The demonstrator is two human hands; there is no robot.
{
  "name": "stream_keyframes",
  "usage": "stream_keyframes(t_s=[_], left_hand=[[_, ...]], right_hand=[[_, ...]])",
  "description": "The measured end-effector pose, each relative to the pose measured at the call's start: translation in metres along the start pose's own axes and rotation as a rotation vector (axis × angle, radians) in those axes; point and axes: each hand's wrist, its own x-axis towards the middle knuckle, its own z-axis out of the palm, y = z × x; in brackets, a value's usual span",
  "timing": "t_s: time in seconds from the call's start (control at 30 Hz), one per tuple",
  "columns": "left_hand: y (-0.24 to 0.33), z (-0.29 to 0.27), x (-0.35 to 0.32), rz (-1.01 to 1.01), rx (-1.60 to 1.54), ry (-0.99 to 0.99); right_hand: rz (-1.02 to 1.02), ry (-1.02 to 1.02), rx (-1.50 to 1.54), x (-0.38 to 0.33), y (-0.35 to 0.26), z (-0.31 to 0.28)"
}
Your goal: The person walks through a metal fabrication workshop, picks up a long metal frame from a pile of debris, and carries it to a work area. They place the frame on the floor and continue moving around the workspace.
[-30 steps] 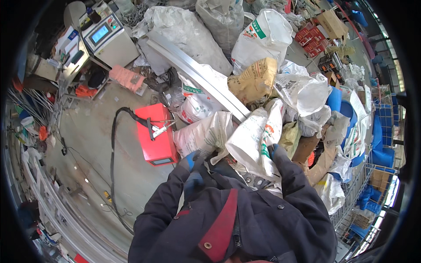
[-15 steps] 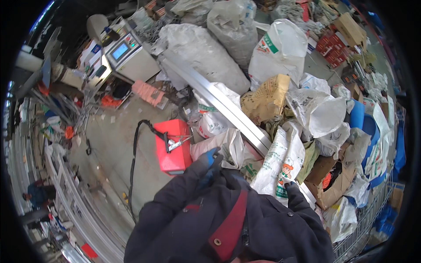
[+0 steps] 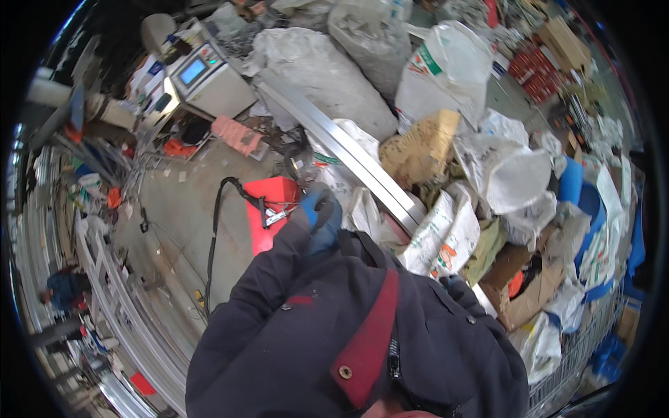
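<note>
Scrap yard: heaped sacks (image 3: 327, 76) (cardboard (image 3: 529, 292) too)

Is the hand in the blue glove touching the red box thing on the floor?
Cannot tell. In the head view the left hand sits right at the edge of the red box, overlapping it, so no gap or contact shows plainly.

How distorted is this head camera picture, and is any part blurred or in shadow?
Head view: strong fisheye, so the long metal beam and the racks at left bend toward a black round rim; daylight is flat, with no hard shadows; the dark jacket fills the lower frame; the blue-gloved left hand looks sharp.
</note>
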Motion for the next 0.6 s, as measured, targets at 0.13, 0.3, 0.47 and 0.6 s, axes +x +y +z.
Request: stream_keyframes(t_s=[0.13,0.3,0.47,0.6], left_hand=[[-0.01,0.009,0.029,-0.001,0.061,-0.055],[-0.028,0.005,0.057,-0.133,-0.022,-0.188],[-0.084,-0.014,0.086,-0.24,0.095,-0.326],[-0.138,-0.037,0.109,-0.287,-0.033,-0.372]], right_hand=[[-0.02,0.022,0.044,0.022,-0.027,-0.015],[0.045,0.0,0.099,0.035,-0.035,-0.021],[0.236,-0.092,0.112,0.008,-0.002,-0.05],[0.496,-0.157,-0.034,0.001,0.0,-0.127]])
